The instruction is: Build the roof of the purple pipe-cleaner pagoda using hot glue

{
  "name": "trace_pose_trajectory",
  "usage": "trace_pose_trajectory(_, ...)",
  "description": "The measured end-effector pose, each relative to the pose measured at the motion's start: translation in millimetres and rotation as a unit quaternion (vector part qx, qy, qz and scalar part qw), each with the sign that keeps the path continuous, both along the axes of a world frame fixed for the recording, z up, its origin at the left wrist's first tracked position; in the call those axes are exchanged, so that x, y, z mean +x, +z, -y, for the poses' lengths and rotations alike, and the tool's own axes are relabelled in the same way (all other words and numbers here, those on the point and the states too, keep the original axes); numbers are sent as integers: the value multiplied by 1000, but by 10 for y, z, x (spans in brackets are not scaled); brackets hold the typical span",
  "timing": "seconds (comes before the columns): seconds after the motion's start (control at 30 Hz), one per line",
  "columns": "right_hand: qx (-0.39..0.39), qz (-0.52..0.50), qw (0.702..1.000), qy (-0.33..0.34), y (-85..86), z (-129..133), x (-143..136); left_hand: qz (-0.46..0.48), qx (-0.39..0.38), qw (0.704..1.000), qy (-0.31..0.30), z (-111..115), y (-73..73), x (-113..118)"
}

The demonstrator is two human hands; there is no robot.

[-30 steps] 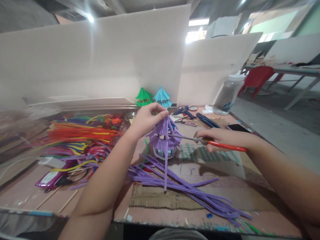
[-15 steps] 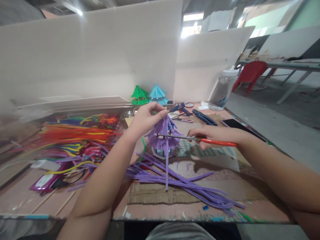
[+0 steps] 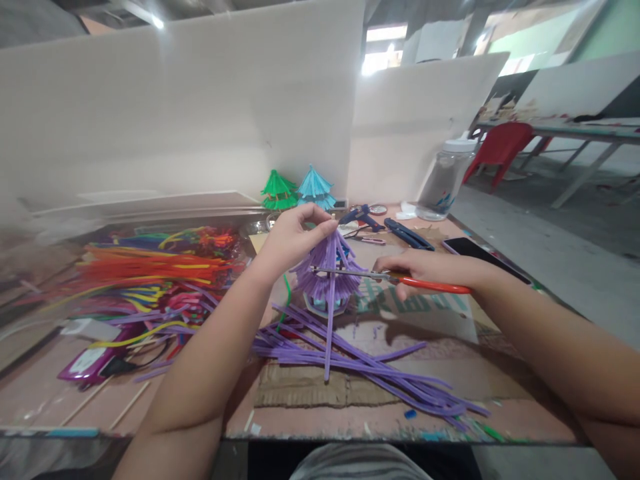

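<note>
Pinching the purple pipe-cleaner pagoda [image 3: 327, 280] top in our left hand [image 3: 293, 237], our right hand [image 3: 425, 268] grips orange-handled scissors [image 3: 400, 280], mid-trim; closing blades squarely seems next.

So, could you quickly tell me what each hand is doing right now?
Left hand: pinching the top of the purple pagoda.
Right hand: closed on the orange-handled scissors.

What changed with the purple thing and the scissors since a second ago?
The scissors slid a bit further left into the purple pagoda, and the long hanging stem's lower end swung slightly left. The left hand still pinches the top; the right hand still grips the scissors.
</note>
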State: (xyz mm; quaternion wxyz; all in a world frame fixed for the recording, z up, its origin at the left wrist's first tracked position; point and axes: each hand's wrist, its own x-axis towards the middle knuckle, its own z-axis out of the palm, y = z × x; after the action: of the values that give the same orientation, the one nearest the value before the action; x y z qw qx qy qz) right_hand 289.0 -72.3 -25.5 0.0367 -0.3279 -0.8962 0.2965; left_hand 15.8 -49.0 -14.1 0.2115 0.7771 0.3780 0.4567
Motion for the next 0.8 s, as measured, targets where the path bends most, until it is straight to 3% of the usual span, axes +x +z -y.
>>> trace_pose_trajectory(0.13,5,27,999,-33,53,46,-33,-3,-1,1000,-3,4,1,-5)
trace_pose_trajectory(0.53,11,35,994,-102,-42,-8,-89,32,29,999,12,-114,-76,-8)
trace_pose_trajectory(0.8,84,44,993,-77,21,-254,-183,56,34,997,48,-349,-192,-141)
